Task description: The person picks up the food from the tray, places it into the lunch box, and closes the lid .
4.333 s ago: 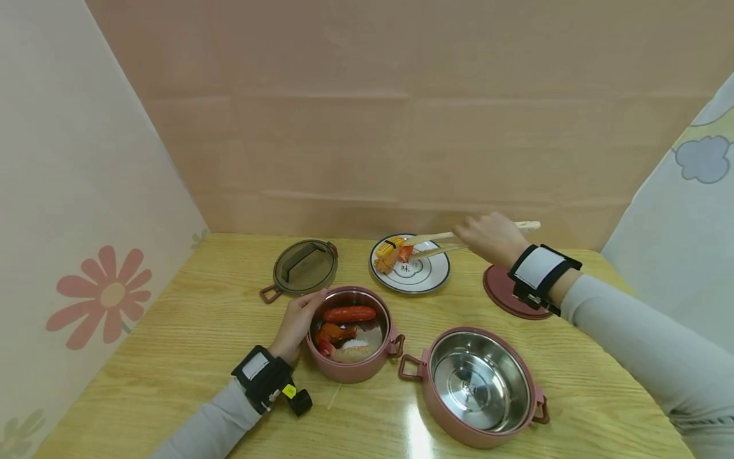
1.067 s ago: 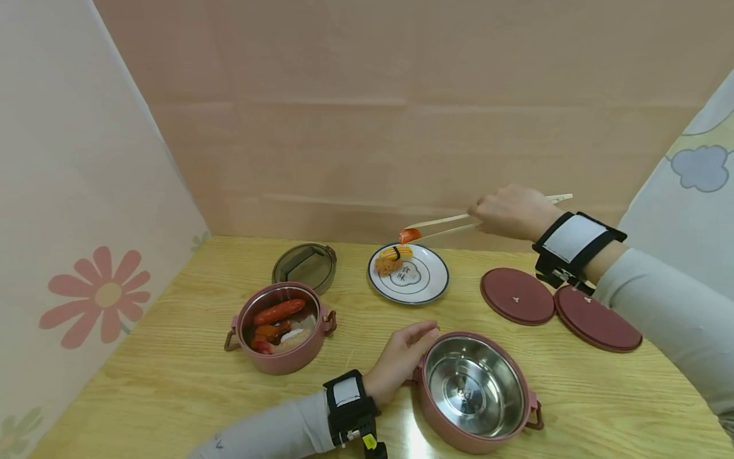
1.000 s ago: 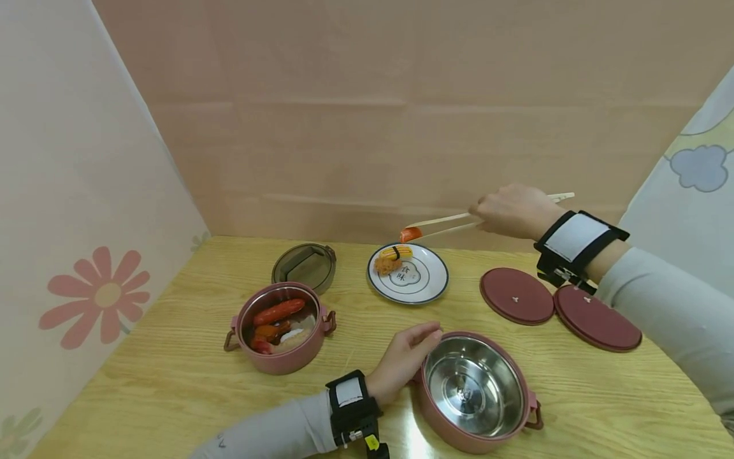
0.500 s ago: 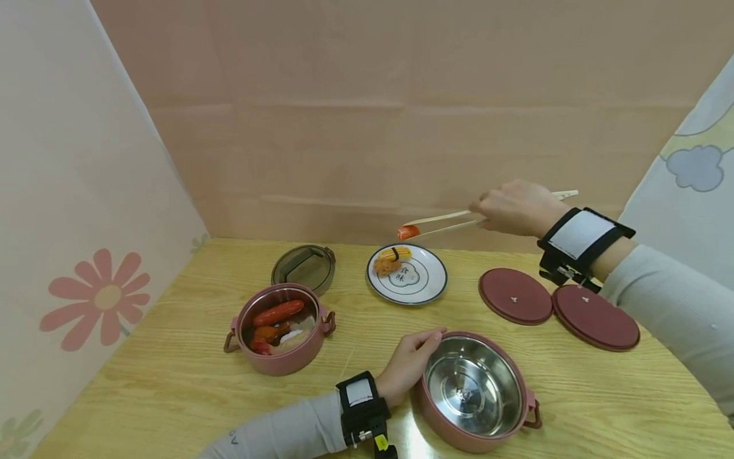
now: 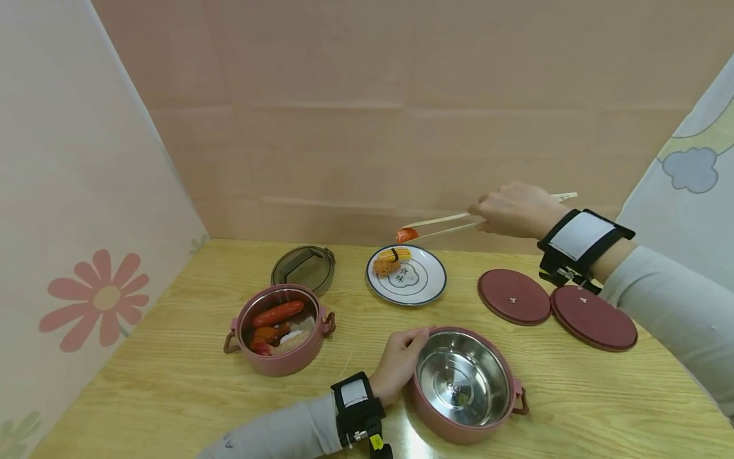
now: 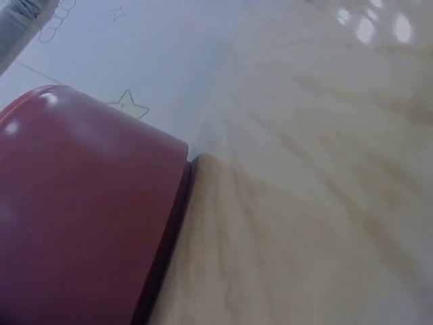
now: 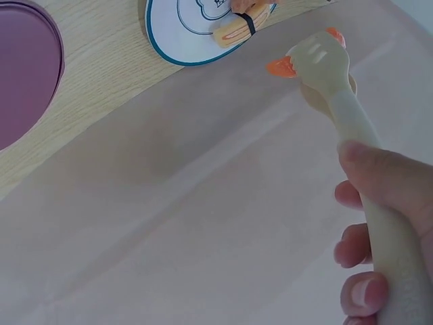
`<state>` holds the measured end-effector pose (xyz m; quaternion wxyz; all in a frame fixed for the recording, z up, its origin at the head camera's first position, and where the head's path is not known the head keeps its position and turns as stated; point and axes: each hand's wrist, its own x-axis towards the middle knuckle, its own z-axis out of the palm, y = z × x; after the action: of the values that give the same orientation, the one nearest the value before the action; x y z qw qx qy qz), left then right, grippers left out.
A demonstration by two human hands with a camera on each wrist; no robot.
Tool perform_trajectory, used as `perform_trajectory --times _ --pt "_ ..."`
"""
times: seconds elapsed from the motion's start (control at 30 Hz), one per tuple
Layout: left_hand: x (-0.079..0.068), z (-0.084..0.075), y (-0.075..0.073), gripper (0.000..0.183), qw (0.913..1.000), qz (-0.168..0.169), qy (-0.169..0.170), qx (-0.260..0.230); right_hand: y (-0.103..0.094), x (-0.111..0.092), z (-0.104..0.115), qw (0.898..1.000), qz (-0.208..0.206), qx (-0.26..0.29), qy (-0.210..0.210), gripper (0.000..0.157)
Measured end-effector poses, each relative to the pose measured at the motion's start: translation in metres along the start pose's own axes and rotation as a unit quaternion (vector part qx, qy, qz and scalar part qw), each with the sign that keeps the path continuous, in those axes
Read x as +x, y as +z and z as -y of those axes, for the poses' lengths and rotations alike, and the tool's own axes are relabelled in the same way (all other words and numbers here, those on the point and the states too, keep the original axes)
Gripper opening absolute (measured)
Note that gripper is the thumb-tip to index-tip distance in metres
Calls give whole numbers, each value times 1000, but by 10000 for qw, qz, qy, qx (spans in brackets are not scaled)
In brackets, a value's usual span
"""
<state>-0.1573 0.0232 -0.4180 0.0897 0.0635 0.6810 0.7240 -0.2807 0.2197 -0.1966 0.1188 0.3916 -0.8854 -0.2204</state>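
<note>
My right hand (image 5: 514, 209) grips a pair of cream tongs (image 7: 394, 250). An orange-red food piece (image 5: 406, 235) is pinched between their tips, raised above the back rim of the white plate (image 5: 421, 292). On that plate lie a yellow piece with a black band (image 5: 395, 254) and a brown fried piece (image 5: 386, 267). My left hand (image 5: 397, 362) holds the left side of the larger pink pot (image 5: 453, 428), which has a bare steel inside. The hand covers the pot's left handle. Only the pot's outer wall (image 6: 88, 203) shows in the left wrist view, without fingers.
A smaller pink pot (image 5: 285, 364) at left contains a red sausage (image 5: 278, 313) and other food pieces. Behind it lies a brownish lid (image 5: 312, 274). Two dark red round lids (image 5: 514, 297) lie side by side at right. A paper-covered wall (image 5: 367, 159) stands behind the table.
The orange-red piece has left the plate in the tongs. The smaller pot has moved left. My left hand went from it to the larger pot, which has just shifted slightly left with the hand.
</note>
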Motion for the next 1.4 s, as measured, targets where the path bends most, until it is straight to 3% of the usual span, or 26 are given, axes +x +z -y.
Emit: perform_trajectory --times 0.2,0.6,1.1,1.4 --pt "5 2 -15 38 9996 -233 100 141 0 -1 2 9999 61 103 -36 28" --pt "11 0 -46 39 9973 -716 -53 145 -3 -1 2 9999 71 140 10 30" --pt "21 -4 -67 38 9930 -1117 -348 139 -14 -4 4 9997 -4 224 -120 32" --pt "27 -4 -74 38 9915 -1256 -317 148 -27 -15 12 9991 -57 272 -319 31"
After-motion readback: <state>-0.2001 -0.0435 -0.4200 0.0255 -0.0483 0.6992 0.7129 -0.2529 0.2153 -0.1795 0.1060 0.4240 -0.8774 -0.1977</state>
